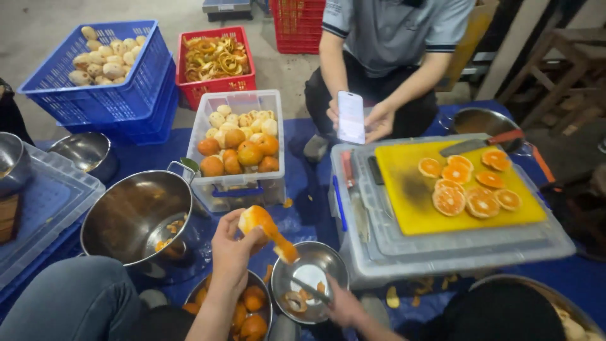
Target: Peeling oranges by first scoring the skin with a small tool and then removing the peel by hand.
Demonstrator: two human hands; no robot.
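Note:
My left hand (230, 247) holds a partly peeled orange (255, 220) with a strip of peel (282, 247) hanging from it. My right hand (344, 304) grips a thin knife (309, 290) whose blade lies over a small steel bowl (325, 259) with some peel scraps in it. Just below my left hand is another steel bowl (264, 283) of unpeeled oranges (252, 302).
A large steel pot (126, 215) stands to the left. Behind it are a clear bin of oranges (237, 189), blue crates of peeled fruit (120, 98) and a red crate of peels (218, 83). To the right, a yellow board (410, 215) with halved oranges lies on a grey bin. A person opposite holds a phone (351, 117).

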